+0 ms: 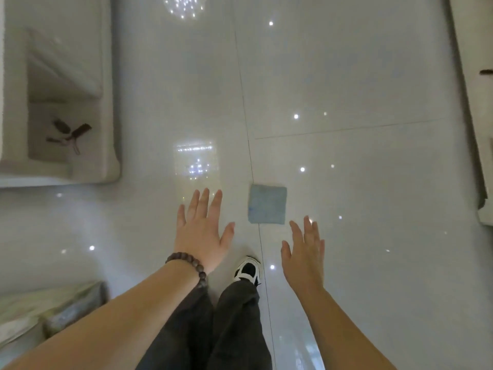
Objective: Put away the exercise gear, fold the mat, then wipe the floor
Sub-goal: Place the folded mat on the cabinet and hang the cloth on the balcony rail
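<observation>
I see both hands spread and empty, left hand (pixel 202 231), right hand (pixel 304 254), cloth (pixel 267 204) on floor (pixel 373 182) just beyond, between them

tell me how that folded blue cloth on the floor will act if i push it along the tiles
The blue cloth looks soft and thin, so it would probably bunch or unfold rather than move stiffly. The floor is glossy enough to mirror the lights, so the cloth should slide easily. It lies flat, so it likely won't roll or tip.
</observation>
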Action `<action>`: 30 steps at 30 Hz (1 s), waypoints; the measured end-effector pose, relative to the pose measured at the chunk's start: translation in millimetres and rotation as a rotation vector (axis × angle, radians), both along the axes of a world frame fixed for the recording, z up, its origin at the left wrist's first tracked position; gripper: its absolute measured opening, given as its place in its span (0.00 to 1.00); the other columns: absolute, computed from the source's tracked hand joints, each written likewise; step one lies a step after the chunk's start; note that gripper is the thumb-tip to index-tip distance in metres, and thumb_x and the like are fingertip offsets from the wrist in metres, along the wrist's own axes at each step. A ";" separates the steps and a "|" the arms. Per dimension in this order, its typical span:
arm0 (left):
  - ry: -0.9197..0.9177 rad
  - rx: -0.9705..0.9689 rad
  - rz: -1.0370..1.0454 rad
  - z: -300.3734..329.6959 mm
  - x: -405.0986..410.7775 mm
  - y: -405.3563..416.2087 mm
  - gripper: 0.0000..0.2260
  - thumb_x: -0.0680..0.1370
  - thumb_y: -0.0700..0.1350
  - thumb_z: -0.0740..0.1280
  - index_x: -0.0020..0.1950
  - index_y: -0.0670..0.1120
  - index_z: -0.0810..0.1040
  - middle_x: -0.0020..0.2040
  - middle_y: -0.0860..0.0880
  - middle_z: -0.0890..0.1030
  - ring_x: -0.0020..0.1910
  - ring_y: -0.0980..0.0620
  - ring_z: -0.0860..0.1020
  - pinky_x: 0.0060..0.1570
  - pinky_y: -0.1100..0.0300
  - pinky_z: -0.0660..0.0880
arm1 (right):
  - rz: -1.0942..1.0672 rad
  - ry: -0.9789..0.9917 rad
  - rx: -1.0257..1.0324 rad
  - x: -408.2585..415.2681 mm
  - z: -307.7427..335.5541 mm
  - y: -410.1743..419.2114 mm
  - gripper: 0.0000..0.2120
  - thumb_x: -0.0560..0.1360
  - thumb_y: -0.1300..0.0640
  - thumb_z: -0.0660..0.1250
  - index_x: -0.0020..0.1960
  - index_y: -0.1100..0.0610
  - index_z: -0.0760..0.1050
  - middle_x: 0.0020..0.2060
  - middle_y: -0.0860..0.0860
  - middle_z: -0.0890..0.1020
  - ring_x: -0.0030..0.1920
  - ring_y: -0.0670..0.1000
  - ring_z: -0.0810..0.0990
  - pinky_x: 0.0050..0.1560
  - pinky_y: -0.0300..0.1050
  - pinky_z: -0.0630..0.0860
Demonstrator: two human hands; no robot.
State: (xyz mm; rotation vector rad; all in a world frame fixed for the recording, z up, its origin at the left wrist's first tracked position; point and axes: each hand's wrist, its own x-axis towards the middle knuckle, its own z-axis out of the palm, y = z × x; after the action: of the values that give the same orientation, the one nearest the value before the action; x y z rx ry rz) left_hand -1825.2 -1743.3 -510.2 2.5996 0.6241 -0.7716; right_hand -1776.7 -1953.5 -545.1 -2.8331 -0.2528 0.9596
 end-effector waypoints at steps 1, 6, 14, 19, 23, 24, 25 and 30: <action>0.006 -0.002 -0.008 -30.6 6.6 -1.5 0.30 0.80 0.61 0.45 0.79 0.51 0.40 0.79 0.49 0.43 0.78 0.49 0.40 0.76 0.47 0.41 | -0.001 0.011 -0.003 5.7 -32.0 -2.4 0.24 0.81 0.49 0.53 0.76 0.51 0.55 0.78 0.53 0.47 0.77 0.53 0.40 0.75 0.55 0.44; -0.003 -0.012 -0.002 -178.9 30.1 -3.6 0.31 0.80 0.60 0.47 0.79 0.51 0.40 0.79 0.47 0.43 0.78 0.49 0.40 0.75 0.48 0.40 | -0.072 -0.006 0.035 36.3 -190.8 -4.6 0.24 0.81 0.50 0.55 0.76 0.52 0.56 0.77 0.53 0.50 0.77 0.53 0.46 0.76 0.53 0.47; 0.015 0.001 -0.002 -317.0 12.6 7.0 0.35 0.75 0.63 0.42 0.79 0.51 0.41 0.79 0.47 0.46 0.78 0.48 0.42 0.75 0.46 0.42 | -0.411 -0.065 -0.031 64.8 -343.9 6.3 0.38 0.74 0.37 0.63 0.76 0.52 0.52 0.67 0.55 0.63 0.64 0.57 0.64 0.59 0.56 0.70; -0.010 0.006 0.022 -334.9 0.3 11.3 0.32 0.78 0.61 0.46 0.79 0.50 0.44 0.79 0.46 0.49 0.78 0.47 0.44 0.75 0.45 0.44 | -0.485 -0.060 -0.083 65.3 -362.4 21.9 0.40 0.72 0.37 0.66 0.74 0.55 0.54 0.63 0.57 0.64 0.62 0.58 0.66 0.50 0.52 0.70; 0.000 0.007 0.014 -326.0 -1.9 6.9 0.32 0.79 0.60 0.47 0.79 0.50 0.43 0.79 0.46 0.46 0.78 0.48 0.42 0.75 0.45 0.42 | -0.497 0.004 0.090 62.7 -356.0 33.1 0.23 0.80 0.54 0.60 0.72 0.57 0.58 0.60 0.58 0.71 0.50 0.56 0.73 0.43 0.45 0.65; -0.007 0.008 0.016 -321.1 -1.3 6.1 0.32 0.78 0.61 0.46 0.79 0.50 0.43 0.79 0.46 0.46 0.78 0.48 0.41 0.75 0.45 0.42 | -0.476 -0.008 0.105 61.7 -351.1 33.9 0.20 0.81 0.57 0.57 0.71 0.58 0.60 0.58 0.58 0.72 0.47 0.54 0.71 0.43 0.45 0.65; -0.015 0.007 0.019 -313.5 0.1 5.6 0.33 0.76 0.61 0.46 0.79 0.50 0.43 0.79 0.46 0.46 0.78 0.47 0.41 0.74 0.45 0.42 | -0.479 -0.019 0.123 61.1 -344.5 34.2 0.18 0.81 0.59 0.55 0.70 0.58 0.62 0.57 0.58 0.73 0.47 0.53 0.70 0.43 0.45 0.65; -0.034 0.025 -0.002 -255.7 12.7 4.7 0.32 0.78 0.60 0.47 0.79 0.50 0.41 0.79 0.46 0.44 0.78 0.47 0.40 0.74 0.45 0.41 | -0.502 -0.052 0.229 57.5 -278.8 25.8 0.14 0.80 0.58 0.55 0.65 0.57 0.68 0.53 0.56 0.75 0.50 0.56 0.75 0.46 0.47 0.71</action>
State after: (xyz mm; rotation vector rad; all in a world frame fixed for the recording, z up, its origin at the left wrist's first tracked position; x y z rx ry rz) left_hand -1812.5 -1738.6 -765.9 2.6306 0.6244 -0.7230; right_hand -1719.1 -1927.7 -823.8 -2.5225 0.3126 0.6967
